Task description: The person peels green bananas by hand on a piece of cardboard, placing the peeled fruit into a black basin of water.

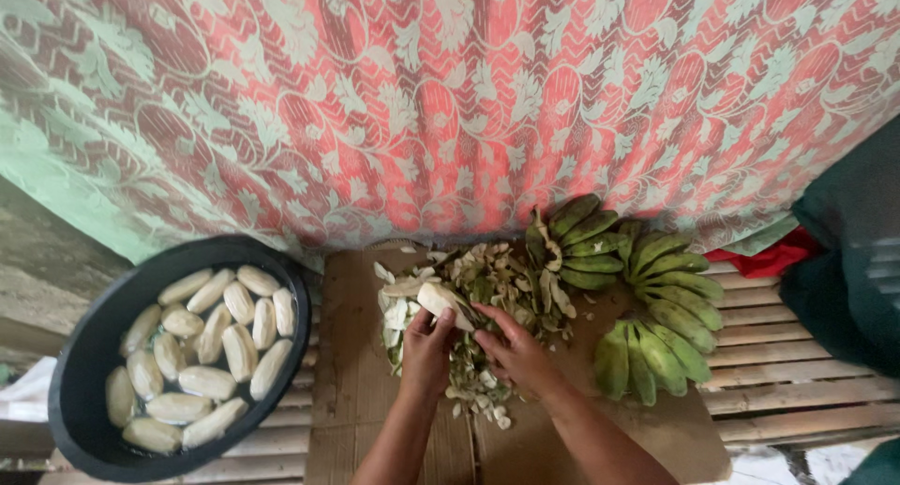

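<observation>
Red floral cloth [450, 101] hanging behind, wooden slat bench [787, 373], soft daylight

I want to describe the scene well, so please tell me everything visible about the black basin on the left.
The black basin is round, wide and shallow, and looks like plastic. It stands upright at the left, on wooden slats beside the brown cardboard. About seventeen pale peeled bananas lie in it, apparently in water. Neither hand touches it.

My two bare forearms reaching up from the bottom edge, converging, my left hand [427, 346] curled shut with fingers gripping, my right hand [514, 352] close beside it, fingers bent, knuckles up, wrists nearly level
</observation>
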